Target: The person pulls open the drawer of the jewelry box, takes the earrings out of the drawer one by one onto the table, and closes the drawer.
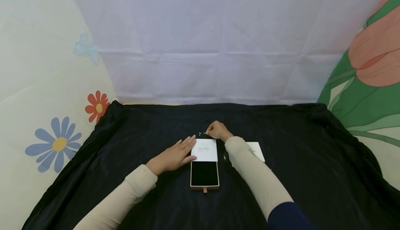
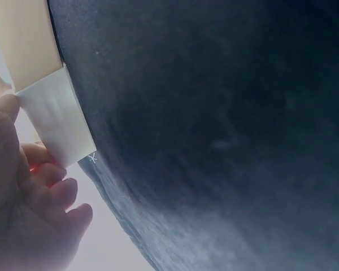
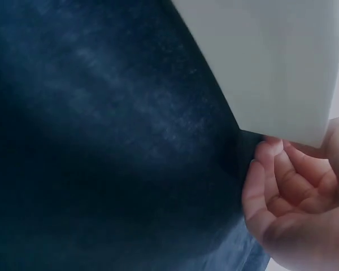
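Observation:
A slim box with a white, faintly printed cover (image 1: 204, 149) lies on the black cloth. Its black-lined drawer (image 1: 205, 174) is slid out towards me, with a small tab at the front. My left hand (image 1: 173, 156) rests along the cover's left side, thumb and fingertips at its edge. Beyond the cover my right hand (image 1: 217, 131) pinches a small thin silvery piece (image 1: 205, 133), its kind too small to tell. Just left of that lies a tiny T-shaped silvery piece (image 1: 200, 133), which also shows by the cover's corner in the left wrist view.
A white card (image 1: 256, 150) lies right of the box, partly covered by my right sleeve. Something small and yellowish (image 1: 225, 157) shows between box and sleeve. Black cloth (image 1: 156, 125) covers the table back to a white hanging sheet (image 1: 218, 49).

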`<state>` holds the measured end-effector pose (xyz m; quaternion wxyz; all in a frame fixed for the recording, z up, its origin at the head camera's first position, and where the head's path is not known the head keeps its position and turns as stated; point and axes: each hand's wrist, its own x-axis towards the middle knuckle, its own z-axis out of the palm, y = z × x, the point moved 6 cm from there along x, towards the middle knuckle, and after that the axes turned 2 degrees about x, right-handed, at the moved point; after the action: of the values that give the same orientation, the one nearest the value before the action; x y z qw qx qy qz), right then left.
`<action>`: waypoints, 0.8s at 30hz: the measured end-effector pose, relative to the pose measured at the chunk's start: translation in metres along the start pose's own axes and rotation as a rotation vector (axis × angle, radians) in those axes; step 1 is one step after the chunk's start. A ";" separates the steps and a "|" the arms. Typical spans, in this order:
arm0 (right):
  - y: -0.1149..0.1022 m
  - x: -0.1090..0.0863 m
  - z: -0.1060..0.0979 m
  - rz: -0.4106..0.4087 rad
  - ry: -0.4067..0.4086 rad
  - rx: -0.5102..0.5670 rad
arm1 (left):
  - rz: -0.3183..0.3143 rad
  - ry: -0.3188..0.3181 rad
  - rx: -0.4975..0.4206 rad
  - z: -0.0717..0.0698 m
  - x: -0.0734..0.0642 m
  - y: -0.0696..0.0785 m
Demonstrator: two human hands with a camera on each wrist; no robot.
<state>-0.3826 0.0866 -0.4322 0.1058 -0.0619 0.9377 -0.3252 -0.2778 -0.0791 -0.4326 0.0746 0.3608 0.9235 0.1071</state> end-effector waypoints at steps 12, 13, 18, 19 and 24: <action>0.001 0.006 0.004 0.054 -0.013 -0.021 | -0.008 -0.008 0.008 -0.001 -0.001 0.000; 0.001 0.007 0.004 0.053 -0.013 -0.026 | -0.012 -0.010 0.010 -0.001 -0.001 0.000; 0.000 0.008 0.003 0.058 -0.017 -0.046 | -0.015 -0.005 0.011 -0.002 0.001 -0.001; 0.000 0.008 0.004 0.059 -0.017 -0.052 | -0.015 -0.005 0.012 -0.001 0.001 -0.001; 0.001 0.010 0.005 0.052 -0.010 -0.081 | -0.016 -0.010 0.004 0.000 0.001 -0.001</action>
<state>-0.3910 0.0826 -0.4385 0.1162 -0.0433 0.9509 -0.2835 -0.2794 -0.0790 -0.4327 0.0793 0.3539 0.9263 0.1026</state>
